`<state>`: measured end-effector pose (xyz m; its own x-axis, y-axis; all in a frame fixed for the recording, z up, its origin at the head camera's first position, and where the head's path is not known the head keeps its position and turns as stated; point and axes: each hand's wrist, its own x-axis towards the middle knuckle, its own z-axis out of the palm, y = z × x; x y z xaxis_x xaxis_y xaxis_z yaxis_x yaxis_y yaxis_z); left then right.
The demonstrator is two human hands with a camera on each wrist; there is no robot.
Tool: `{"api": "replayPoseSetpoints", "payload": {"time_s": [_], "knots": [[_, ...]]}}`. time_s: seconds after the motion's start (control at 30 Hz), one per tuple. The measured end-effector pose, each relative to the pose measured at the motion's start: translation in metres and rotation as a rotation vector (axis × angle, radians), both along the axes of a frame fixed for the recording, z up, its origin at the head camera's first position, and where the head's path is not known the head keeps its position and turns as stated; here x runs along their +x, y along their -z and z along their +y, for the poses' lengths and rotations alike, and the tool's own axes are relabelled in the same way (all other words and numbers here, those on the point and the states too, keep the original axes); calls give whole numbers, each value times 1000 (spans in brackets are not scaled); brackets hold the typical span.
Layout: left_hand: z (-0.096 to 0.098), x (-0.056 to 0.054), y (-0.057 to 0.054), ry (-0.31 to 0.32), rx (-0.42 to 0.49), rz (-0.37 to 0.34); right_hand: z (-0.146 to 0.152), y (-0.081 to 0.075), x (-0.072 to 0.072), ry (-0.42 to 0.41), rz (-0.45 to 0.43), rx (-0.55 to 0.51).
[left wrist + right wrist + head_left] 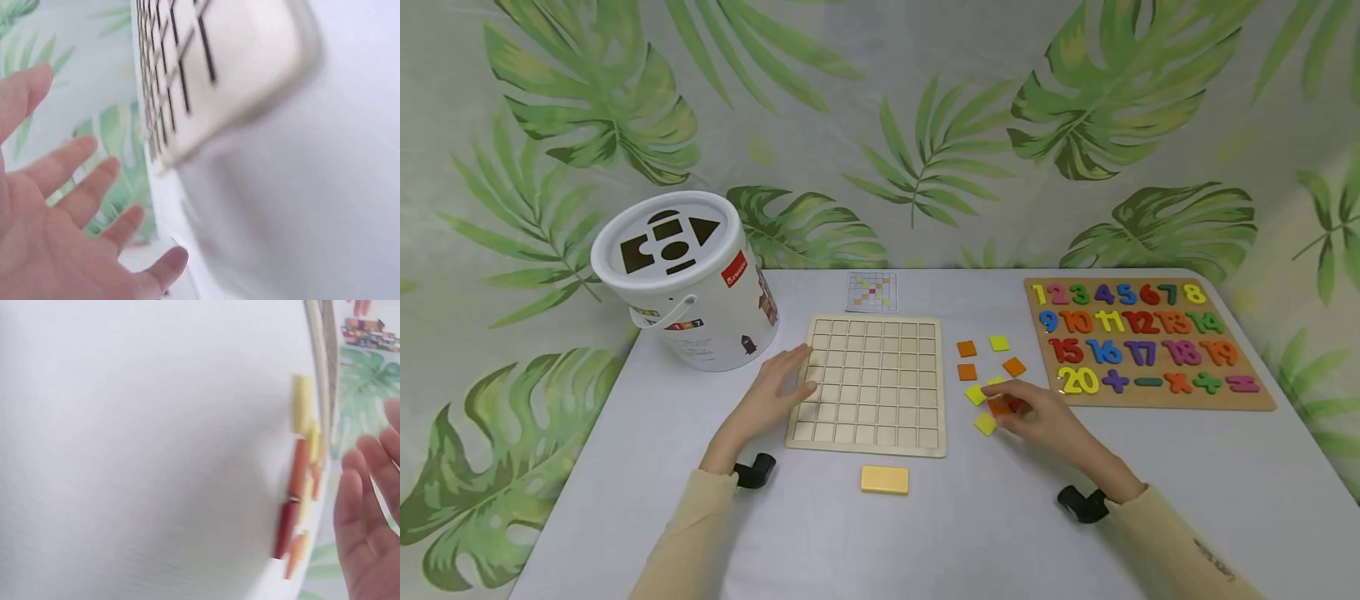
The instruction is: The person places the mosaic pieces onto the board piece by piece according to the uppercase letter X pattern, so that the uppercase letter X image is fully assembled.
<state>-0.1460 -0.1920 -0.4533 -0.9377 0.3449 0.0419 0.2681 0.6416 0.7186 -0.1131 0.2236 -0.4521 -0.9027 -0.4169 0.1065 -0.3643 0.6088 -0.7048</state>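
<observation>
A pale wooden grid board (865, 383) lies flat on the table. My left hand (767, 396) is at its left edge with fingers spread; in the left wrist view the palm holds nothing. Over a loose group of small square tiles hovers my right hand (1041, 418), its fingers loosely bent. The right wrist view shows nothing between those fingers (349, 494). Around and under the hand are a yellow tile (985, 424), an orange tile (998, 407) and a red tile (286, 529), partly covered in the head view. Another orange tile (966, 349) lies farther back.
A printed pattern card (872, 292) lies behind the board, and a yellow block (884, 480) in front of it. The white bucket (715, 333) with shape holes in its lid stands back left. At right lies a number puzzle board (1157, 400). Leaf-patterned cloth hangs behind the table.
</observation>
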Motion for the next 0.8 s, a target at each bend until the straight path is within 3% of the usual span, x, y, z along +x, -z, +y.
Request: {"api": "replayPoseSetpoints", "payload": {"time_s": [0.13, 0.23, 0.4, 0.8], "knots": [[-14, -3, 10, 43, 58, -58, 1, 8, 7, -17, -103, 19], [-20, -4, 16, 61, 44, -89, 1, 12, 8, -16, -129, 37], [-24, -1, 20, 66, -5, -121, -2, 15, 8, -19, -113, 65], [-25, 6, 20, 82, -57, -106, -10, 17, 4, -67, -24, 131]]}}
